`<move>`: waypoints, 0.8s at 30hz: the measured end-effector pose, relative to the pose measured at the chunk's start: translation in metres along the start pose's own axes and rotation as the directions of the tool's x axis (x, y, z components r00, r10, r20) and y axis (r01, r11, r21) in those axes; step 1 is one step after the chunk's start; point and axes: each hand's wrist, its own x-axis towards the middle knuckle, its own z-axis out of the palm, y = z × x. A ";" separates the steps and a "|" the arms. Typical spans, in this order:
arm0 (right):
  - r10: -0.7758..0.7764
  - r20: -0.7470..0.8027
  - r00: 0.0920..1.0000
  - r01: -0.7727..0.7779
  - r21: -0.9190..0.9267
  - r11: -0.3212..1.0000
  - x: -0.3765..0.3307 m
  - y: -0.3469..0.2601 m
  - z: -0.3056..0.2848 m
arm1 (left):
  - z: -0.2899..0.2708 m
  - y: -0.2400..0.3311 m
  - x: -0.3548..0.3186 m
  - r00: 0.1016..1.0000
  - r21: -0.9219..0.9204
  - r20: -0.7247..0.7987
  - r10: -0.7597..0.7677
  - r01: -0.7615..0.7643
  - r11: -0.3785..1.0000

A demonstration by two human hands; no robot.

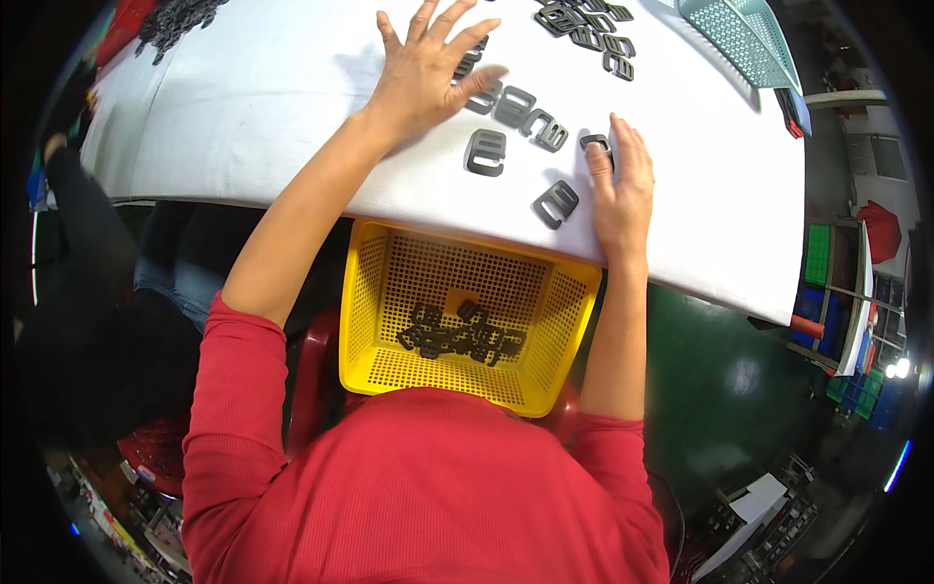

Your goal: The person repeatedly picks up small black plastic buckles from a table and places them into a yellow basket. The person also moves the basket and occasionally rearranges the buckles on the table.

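Observation:
Black plastic buckles with slots lie scattered on the white-covered table point(263, 117). My left hand point(416, 86) spreads its fingers wide over the table, its thumb above a few of the buckles. To the right, my right hand point(626, 190) rests with fingers stretched out, and its thumb touches a buckle point(590, 139) that is partly hidden. Nearer the table edge lie a buckle point(473, 154) and another buckle point(543, 210), apart from the row in the middle. A yellow perforated basket point(358, 311) in front of my body holds a small heap of black buckles point(452, 341).
A bigger cluster of buckles point(584, 37) lies at the far side, beside a pale teal basket point(744, 44). Another dark pile point(175, 24) sits at the far left. A person in dark clothes point(88, 224) is on my left. Green floor point(720, 360) shows at right.

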 end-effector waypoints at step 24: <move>0.069 0.179 0.981 -0.104 0.193 0.976 0.220 0.107 0.081 | -0.037 0.098 -0.049 0.764 -0.938 0.091 0.638 -0.149 0.312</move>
